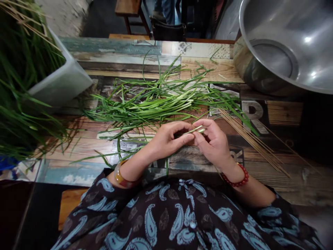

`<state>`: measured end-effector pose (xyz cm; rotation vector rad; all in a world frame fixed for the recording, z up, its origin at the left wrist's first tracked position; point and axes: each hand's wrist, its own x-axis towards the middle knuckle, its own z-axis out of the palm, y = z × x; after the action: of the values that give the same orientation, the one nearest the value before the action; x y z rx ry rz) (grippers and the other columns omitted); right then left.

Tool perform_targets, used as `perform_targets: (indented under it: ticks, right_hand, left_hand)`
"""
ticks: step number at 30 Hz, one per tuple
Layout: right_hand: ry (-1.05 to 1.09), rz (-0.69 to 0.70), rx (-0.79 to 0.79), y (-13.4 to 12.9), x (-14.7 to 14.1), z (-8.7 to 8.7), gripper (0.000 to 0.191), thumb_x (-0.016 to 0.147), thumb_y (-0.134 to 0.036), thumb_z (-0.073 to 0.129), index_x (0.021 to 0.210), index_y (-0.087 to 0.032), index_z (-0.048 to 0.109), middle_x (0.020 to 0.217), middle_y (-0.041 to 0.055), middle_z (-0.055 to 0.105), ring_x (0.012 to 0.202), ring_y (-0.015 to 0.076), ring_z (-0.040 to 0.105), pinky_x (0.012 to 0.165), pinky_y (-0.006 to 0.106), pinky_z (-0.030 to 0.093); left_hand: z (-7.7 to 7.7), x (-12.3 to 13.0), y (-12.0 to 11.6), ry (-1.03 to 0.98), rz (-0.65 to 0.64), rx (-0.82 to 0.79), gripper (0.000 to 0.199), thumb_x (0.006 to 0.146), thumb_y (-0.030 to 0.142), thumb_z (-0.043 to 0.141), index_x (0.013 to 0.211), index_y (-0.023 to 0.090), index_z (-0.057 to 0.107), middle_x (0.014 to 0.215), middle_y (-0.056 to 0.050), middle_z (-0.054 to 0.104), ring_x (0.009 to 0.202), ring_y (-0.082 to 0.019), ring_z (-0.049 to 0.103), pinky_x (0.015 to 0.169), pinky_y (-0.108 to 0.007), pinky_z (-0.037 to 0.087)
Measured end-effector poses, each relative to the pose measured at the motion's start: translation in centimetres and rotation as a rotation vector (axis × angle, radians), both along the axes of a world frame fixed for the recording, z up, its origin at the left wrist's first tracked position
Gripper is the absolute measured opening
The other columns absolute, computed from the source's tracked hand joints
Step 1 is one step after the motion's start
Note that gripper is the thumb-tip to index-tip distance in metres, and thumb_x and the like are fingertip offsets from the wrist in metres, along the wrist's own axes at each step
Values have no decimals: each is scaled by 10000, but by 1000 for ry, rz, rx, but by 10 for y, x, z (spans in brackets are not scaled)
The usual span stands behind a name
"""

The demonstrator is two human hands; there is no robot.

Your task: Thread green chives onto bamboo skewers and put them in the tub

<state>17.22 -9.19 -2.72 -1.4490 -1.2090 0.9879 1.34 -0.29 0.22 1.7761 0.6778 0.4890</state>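
My left hand (pixel 170 139) is closed round a few green chive stalks (pixel 194 130), thumb and fingertips pinched together. My right hand (pixel 213 140) meets it fingertip to fingertip and pinches the pale ends of the same stalks. Just beyond both hands, a loose pile of long green chives (pixel 158 104) lies across the patterned table, leaves mostly to the left and pale ends near the middle. Several thin wooden sticks (pixel 252 142) lie slanted on the table to the right of my right hand.
A pale plastic bin (pixel 65 81) heaped with chives (pixel 23 59) stands at the left. At the upper right is a large metal bowl (pixel 281 66). Beyond the wooden-plank-patterned table (pixel 85 55) are a stool (pixel 128 7) and part of a person's legs (pixel 165 10).
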Motion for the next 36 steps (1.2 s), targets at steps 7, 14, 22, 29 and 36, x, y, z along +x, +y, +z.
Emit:
perform_targets:
  ticks: [7,14,22,29,36]
  right_hand:
    - [-11,26,50,-1,1,3,215,968,-347,543,1147,-230,526,710,-38,605,568,103,596,509,227,452]
    - [-170,-62,131,-4,0,2,205,956,-314,572,1141,-240,526,737,-43,609,562,97,555,538,235,441]
    - [-280,-68,121,1,1,4,80,953,-288,532,900,-230,544,684,-34,587,556,103,538,523,243,397]
    - [-97,-38,32,5,-1,1,171,942,-375,553,1003,-215,552,624,-50,560,504,99,507,497,233,383]
    - [-5,-26,8,11,3,-1,142,921,-354,556,937,-213,573,597,-51,573,452,87,469,466,225,362]
  left_hand:
    - [-4,0,-2,-4,3,-57,239,955,294,534,887,123,687,755,-26,674,652,-112,590,632,-211,463]
    - [-6,1,-5,-18,-57,199,193,956,275,558,938,136,692,862,-59,722,778,-142,644,727,-231,477]
    - [-11,2,-4,-20,-32,236,228,957,245,556,807,142,693,716,-34,661,685,-124,601,649,-214,432]
    - [-6,-3,9,19,-53,237,196,944,266,577,970,135,721,890,-71,713,817,-142,649,763,-239,487]
    - [-7,2,43,187,124,646,255,956,268,525,1052,156,732,1028,-107,718,936,-194,646,846,-322,497]
